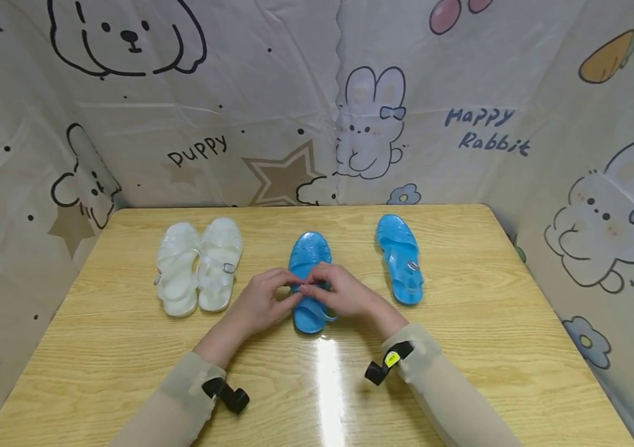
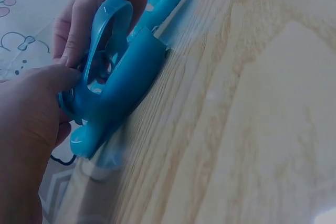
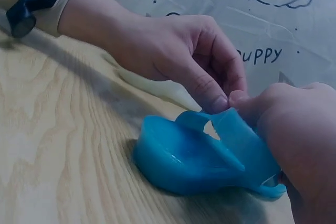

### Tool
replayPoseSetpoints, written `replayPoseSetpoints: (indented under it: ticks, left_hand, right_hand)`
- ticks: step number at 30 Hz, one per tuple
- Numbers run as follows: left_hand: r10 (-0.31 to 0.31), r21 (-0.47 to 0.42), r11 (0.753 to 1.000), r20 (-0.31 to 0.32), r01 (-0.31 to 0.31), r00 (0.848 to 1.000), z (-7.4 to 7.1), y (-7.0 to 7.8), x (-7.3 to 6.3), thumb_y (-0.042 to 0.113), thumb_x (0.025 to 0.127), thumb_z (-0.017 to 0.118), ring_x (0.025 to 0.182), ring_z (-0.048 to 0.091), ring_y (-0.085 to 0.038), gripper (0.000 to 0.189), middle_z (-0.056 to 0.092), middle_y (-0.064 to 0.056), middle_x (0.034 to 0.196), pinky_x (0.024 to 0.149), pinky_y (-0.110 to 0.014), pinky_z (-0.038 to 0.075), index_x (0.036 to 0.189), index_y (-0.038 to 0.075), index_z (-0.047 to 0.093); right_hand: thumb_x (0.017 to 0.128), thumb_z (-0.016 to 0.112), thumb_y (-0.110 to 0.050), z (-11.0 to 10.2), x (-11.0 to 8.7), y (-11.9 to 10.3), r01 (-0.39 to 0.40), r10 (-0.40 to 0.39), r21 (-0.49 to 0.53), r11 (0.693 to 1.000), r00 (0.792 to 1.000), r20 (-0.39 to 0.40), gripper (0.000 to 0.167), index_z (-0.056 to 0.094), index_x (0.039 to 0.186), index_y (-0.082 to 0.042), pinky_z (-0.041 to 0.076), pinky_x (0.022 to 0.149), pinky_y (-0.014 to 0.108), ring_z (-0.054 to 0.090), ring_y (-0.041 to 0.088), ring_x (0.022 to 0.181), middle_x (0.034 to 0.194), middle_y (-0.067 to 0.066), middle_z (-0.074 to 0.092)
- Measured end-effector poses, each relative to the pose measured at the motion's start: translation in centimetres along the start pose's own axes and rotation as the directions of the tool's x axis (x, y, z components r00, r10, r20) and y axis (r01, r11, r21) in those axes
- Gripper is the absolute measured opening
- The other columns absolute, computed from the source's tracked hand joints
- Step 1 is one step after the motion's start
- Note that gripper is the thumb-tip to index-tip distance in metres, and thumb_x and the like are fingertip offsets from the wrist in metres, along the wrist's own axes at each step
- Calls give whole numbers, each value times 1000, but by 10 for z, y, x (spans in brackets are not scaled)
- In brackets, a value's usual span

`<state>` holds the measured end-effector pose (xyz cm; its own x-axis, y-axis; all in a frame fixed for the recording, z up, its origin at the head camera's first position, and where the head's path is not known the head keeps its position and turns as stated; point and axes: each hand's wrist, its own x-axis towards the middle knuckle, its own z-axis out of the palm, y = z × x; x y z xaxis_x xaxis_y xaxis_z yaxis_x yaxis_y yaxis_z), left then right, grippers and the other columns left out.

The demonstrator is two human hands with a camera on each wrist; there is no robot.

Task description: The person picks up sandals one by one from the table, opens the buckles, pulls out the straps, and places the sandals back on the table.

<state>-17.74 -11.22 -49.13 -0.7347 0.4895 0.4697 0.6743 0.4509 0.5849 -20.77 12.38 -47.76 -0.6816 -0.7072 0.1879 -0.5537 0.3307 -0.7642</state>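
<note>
A blue jelly sandal (image 1: 310,249) lies sole down at the middle of the table, its toe pointing away. My left hand (image 1: 263,301) pinches its strap from the left side, thumb and forefinger together. From the other side my right hand (image 1: 346,293) pinches the strap too, the fingertips of both hands meeting over the middle of the sandal. In the right wrist view the strap (image 3: 244,135) arches up over the footbed, right below the fingertips. A loop of strap (image 2: 113,17) stands up in the left wrist view. The buckle is hidden behind the fingers.
A second blue sandal (image 1: 397,257) with a metal buckle lies to the right. On the left a pair of whitish clear sandals (image 1: 218,267) stands side by side. The wooden table (image 1: 490,347) ends at a printed cloth backdrop (image 1: 272,81).
</note>
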Motion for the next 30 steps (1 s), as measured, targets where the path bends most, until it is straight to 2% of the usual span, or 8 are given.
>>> replayPoseSetpoints:
  ticks: [7,14,20,26,28,30]
  left_hand:
    - [-7,-19,1000,13,7,1000,0,4,-2,13,98,79,106,74,-17,19,77,-3,114,91,-32,61,116,8,77]
    - [-17,-110,994,1,17,1000,4,2,-2,10,98,78,102,74,-16,17,76,-3,112,85,-26,61,115,6,76]
    - [-24,-188,982,-24,19,999,5,0,-1,4,95,80,97,74,-19,17,76,-5,107,80,-26,62,111,4,76]
    - [-17,-247,969,-13,13,1000,6,-3,1,4,96,79,98,74,-21,15,77,-8,107,79,-26,62,111,1,76]
    - [-15,-244,970,-9,13,1000,5,-4,1,3,95,79,99,74,-21,16,77,-8,108,80,-26,62,111,1,77]
    - [-11,-234,972,-14,7,1000,4,-5,0,1,95,79,99,75,-21,17,77,-8,108,80,-26,62,112,2,78]
  right_hand:
    - [110,61,-16,10,-4,10,-76,82,166,983,996,-32,16,75,102,-13,52,78,32,60,16,89,97,-3,69]
    - [109,58,-7,24,-8,19,-69,114,325,943,986,-122,17,73,99,-6,51,79,29,61,17,89,95,1,70]
    - [109,54,-1,29,-9,24,-25,102,440,898,983,-152,18,68,98,2,52,84,28,63,18,94,94,5,71]
    - [111,50,-2,20,-10,24,-37,103,463,886,988,-116,22,66,98,4,51,86,30,63,22,93,92,10,70]
    - [111,51,-5,15,-8,19,-60,105,443,895,991,-80,22,68,98,2,51,86,31,62,23,93,93,11,69]
    - [111,54,-11,12,-5,13,-89,113,391,916,993,-40,22,68,98,-1,49,80,31,60,23,89,90,9,67]
